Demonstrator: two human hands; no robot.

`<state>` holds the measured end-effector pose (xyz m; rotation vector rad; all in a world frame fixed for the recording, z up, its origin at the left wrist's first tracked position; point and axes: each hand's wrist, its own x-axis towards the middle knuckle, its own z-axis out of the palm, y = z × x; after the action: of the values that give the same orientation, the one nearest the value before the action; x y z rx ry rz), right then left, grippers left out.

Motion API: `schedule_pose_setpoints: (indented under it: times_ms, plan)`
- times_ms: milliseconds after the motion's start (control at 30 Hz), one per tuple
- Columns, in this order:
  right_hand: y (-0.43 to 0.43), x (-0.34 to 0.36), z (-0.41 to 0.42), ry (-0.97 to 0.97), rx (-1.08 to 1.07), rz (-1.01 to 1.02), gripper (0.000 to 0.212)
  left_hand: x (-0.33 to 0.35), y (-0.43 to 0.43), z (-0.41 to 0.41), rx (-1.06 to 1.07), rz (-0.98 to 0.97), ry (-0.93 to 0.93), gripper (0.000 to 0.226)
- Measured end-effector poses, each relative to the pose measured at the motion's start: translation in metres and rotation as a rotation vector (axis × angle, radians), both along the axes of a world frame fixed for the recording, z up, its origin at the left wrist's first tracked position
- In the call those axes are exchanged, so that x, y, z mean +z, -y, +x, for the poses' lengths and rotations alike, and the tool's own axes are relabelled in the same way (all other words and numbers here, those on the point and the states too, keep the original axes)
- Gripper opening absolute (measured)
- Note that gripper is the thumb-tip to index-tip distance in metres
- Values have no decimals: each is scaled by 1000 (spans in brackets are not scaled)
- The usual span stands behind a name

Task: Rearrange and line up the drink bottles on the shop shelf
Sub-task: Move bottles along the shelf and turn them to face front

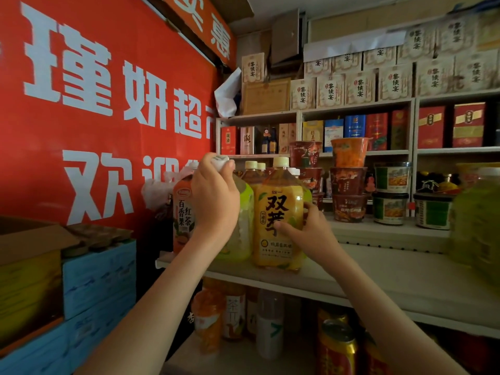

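My left hand point(213, 196) grips the white cap and neck of a green-labelled bottle point(240, 234) standing on the white shelf point(378, 269). Just to its right my right hand point(303, 228) holds the lower side of a large yellow tea bottle point(278, 212), thumb on the label front. An orange-labelled red tea bottle point(182, 212) stands at the far left, partly behind my left wrist. More cream-capped bottles point(251, 171) stand behind these, mostly hidden.
Stacked instant-noodle cups point(349, 180) and green tubs point(392, 193) fill the shelf's back right. A blurred green bottle point(479, 223) is at the right edge. Bottles and cans point(335, 345) sit on the lower shelf. Blue crates point(100, 280) stand left, under a red banner.
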<state>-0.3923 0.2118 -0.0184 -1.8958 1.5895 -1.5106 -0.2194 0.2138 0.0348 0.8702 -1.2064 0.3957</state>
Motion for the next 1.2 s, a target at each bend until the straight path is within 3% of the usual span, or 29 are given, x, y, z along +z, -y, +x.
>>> schedule_pose_setpoints:
  times_ms: [100, 300, 433, 767, 933, 1067, 1200]
  plan:
    - [-14, 9, 4, -160, -81, -198, 100, 13, -26, -1, 11, -123, 3, 41]
    - [-70, 41, -2, -257, 444, -345, 114, 41, -85, -23, 36, -356, 28, 39]
    - [-95, 50, -20, -241, 522, -350, 113, 43, -110, -59, 19, -358, 69, 37]
    - [-110, 43, -134, -245, 135, -112, 80, 16, -81, -183, -334, -11, 88, 32]
    - [-118, 55, -176, -245, 72, -4, 73, 20, -68, -226, -418, 63, 87, 34]
    - [-130, 65, -194, -402, -22, 8, 86, 23, -61, -255, -422, 135, 129, 29]
    - [-140, 74, -202, -648, -134, -26, 66, 19, -55, -275, -436, 167, 197, 30]
